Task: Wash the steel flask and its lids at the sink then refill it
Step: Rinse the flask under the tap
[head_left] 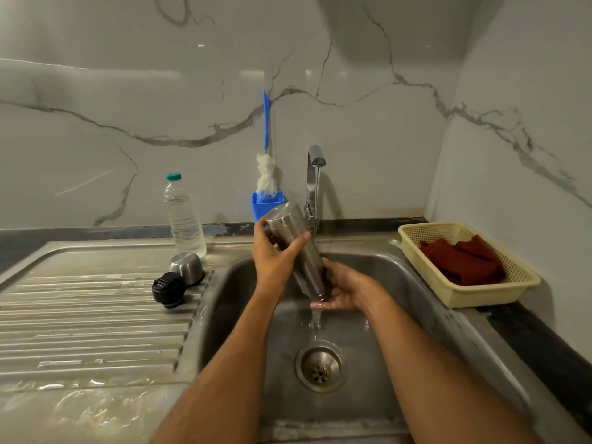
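Both hands are gripping the inverted cylindrical steel flask [296, 251] over the steel sink basin [384, 347]: left hand [272, 254] wrapping its base, right hand [344, 288] cupping its mouth; wet steel is risking slipping and clattering down

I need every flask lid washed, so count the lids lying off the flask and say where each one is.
2. The steel cup lid sits on the draining board beside the plastic water bottle; the black stopper lid lies just in front of it, touching it. None seems hidden.
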